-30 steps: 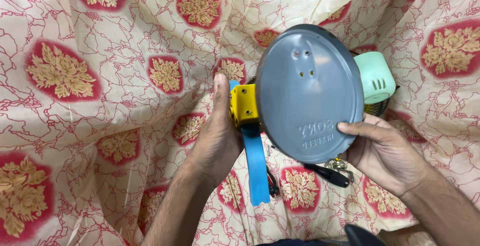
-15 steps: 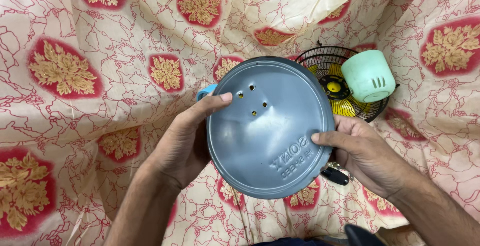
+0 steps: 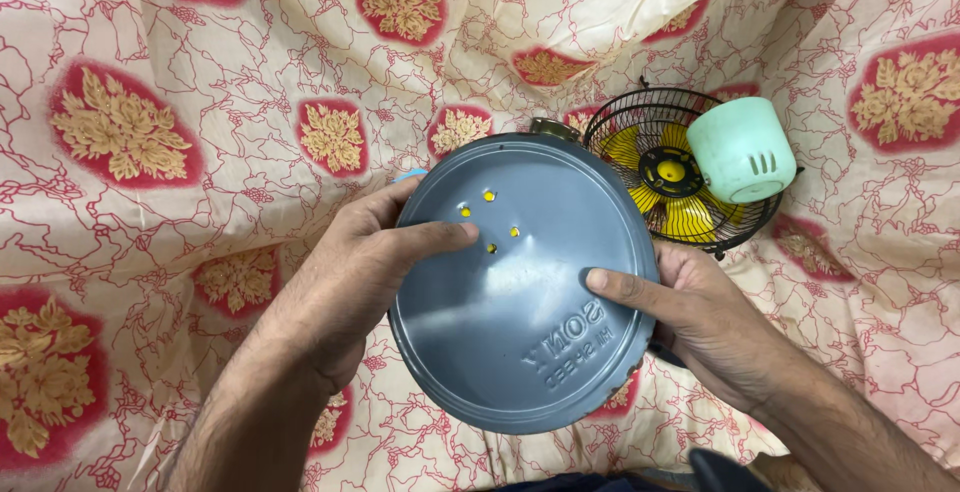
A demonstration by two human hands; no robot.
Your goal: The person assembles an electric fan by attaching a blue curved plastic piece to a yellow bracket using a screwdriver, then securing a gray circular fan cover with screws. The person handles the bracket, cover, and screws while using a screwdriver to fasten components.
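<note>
So the grey round base plate (image 3: 520, 287) has swung flat and lower, underside facing up, hiding the yellow bracket except through its screw holes. Left hand (image 3: 345, 277) and right hand (image 3: 700, 317) both grip its edges, beside the small fan (image 3: 675, 172) on the floral cloth (image 3: 200, 102).

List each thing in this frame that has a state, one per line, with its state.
grey round base plate: held off the cloth, underside up, four small holes showing yellow.
left hand: gripping the plate's left edge, thumb on its face.
right hand: gripping the plate's right edge, thumb on its face.
fan cage: lying on the cloth, yellow blades inside.
mint green motor cover: resting on the cage.
</note>
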